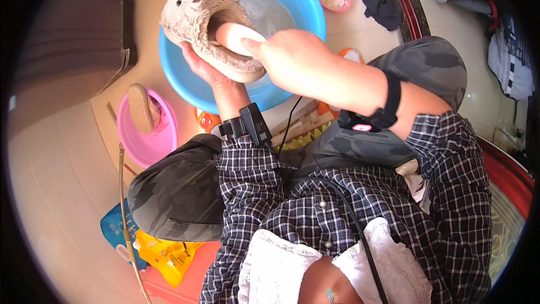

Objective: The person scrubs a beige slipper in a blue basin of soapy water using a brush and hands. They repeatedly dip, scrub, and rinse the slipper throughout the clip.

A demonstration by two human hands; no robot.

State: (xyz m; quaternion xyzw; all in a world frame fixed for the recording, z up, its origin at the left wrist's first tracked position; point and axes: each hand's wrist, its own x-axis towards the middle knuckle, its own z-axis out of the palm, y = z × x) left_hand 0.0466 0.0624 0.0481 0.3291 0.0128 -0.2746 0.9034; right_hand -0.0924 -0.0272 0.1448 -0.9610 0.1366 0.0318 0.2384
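Observation:
My left hand (206, 67) grips a fuzzy beige slipper (185, 17) from below, by its sole. Dark eyes and a small ear mark its animal-shaped toe. With my right hand (278, 48) I hold a pale oval tool (236, 38), apparently a scrubbing brush, whose front end is inside the slipper's opening. Its underside is hidden. Both hands are above a large blue basin (312, 21) containing cloudy water (270, 10). At the left, a second slipper (141, 107) leans in a smaller pink basin (168, 147), its tan sole facing up.
A pink soap dish (348, 2) holds a pale bar. Dark cloth (382, 8) lies near the red door frame (411, 4). A thin metal pole (126, 228) runs beside yellow (168, 257) and blue (112, 226) packages at lower left. A black cable (291, 120) hangs near my left wrist.

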